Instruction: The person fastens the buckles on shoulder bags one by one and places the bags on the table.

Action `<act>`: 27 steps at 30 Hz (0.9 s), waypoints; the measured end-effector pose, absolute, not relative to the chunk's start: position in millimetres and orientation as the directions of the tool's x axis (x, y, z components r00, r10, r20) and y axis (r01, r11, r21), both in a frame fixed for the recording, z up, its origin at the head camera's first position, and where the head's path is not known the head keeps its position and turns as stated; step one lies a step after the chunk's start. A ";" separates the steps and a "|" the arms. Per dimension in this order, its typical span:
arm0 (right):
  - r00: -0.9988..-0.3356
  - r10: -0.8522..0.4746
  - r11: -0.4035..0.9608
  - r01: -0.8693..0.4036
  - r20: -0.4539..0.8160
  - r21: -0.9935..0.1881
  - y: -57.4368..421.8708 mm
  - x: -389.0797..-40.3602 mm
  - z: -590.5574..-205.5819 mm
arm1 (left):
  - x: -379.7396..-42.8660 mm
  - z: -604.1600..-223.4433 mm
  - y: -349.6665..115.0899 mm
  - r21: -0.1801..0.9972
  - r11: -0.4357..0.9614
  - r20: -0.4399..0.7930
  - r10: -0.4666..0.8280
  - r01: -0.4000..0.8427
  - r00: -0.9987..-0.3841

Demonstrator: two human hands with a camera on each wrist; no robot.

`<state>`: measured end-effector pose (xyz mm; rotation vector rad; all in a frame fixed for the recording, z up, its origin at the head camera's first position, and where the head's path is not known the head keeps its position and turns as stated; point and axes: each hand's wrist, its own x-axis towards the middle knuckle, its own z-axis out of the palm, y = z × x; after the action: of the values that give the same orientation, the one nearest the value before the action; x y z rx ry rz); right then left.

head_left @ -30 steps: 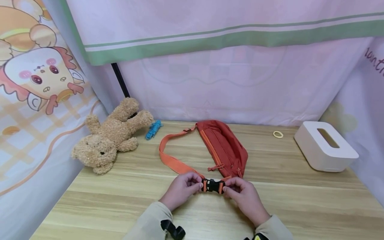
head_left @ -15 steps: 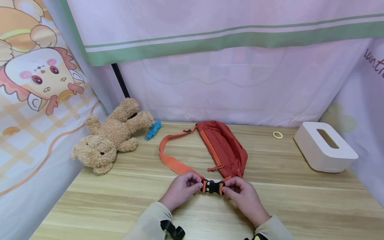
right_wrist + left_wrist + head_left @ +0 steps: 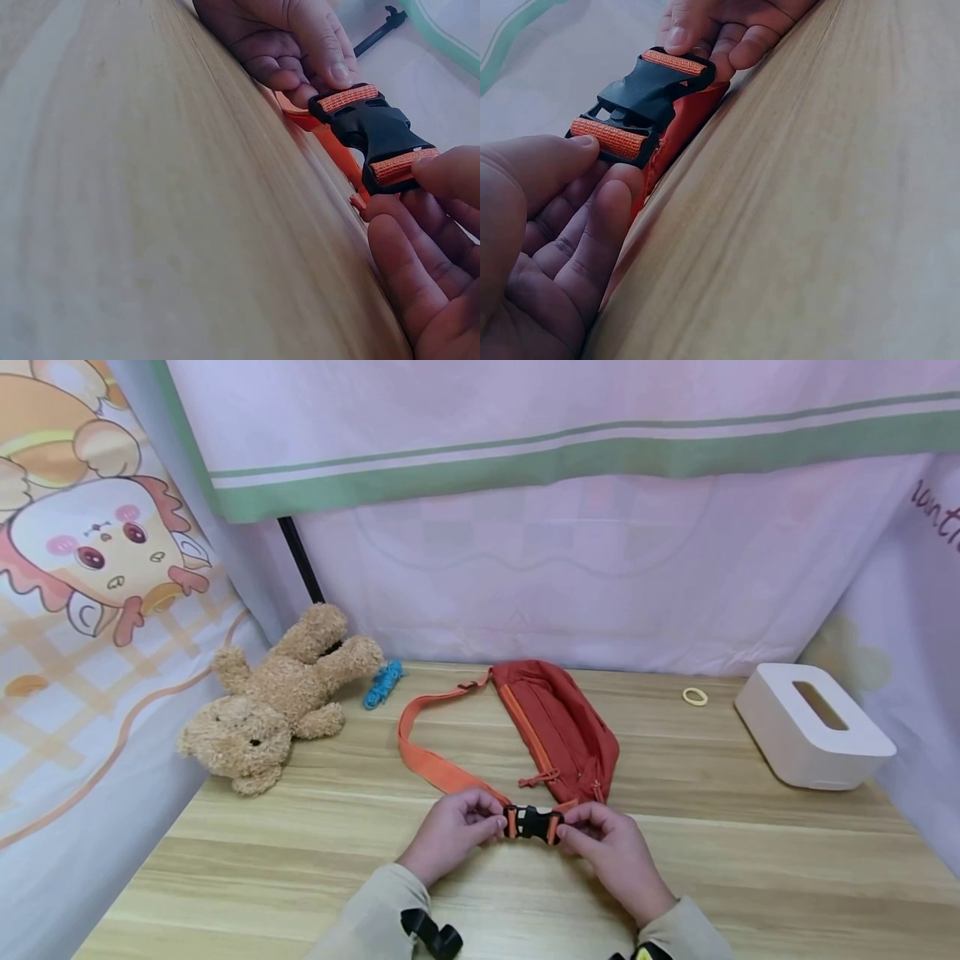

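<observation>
A black side-release buckle (image 3: 533, 824) joins the two ends of an orange strap (image 3: 432, 767). The strap belongs to a red waist bag (image 3: 558, 727) lying on the table behind the hands. My left hand (image 3: 454, 835) pinches the buckle's left end between thumb and fingers, where the webbing loops through. At the opposite end, my right hand (image 3: 617, 857) holds the buckle the same way. Both wrist views show the buckle (image 3: 639, 97) with its halves fitted together, raised a little off the wood. The bag's far side is hidden.
A brown teddy bear (image 3: 277, 697) lies at the left, beside a bundle of blue cord (image 3: 384, 685). Toward the back right are a pale yellow ring (image 3: 695, 697) and a white tissue box (image 3: 810, 727). Printed curtains (image 3: 540, 577) enclose the wooden table (image 3: 750, 877).
</observation>
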<state>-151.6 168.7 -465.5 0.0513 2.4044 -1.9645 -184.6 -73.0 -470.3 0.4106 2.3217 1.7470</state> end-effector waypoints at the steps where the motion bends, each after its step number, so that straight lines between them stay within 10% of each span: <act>1: -0.999 0.008 0.203 0.048 -0.047 -0.978 168.8 -151.9 -465.9 | -184.7 -470.3 -73.1 0.961 0.259 0.000 0.343 0.095 -0.939; 27: -0.998 0.002 0.230 0.057 -0.058 -0.972 170.6 -151.9 -464.7 | -185.8 -469.4 -72.2 0.959 0.266 0.002 0.324 0.093 -0.946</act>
<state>-151.9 170.6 -464.7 0.0589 2.4286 -1.9217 -185.8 -72.2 -469.4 0.3906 2.3373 1.7498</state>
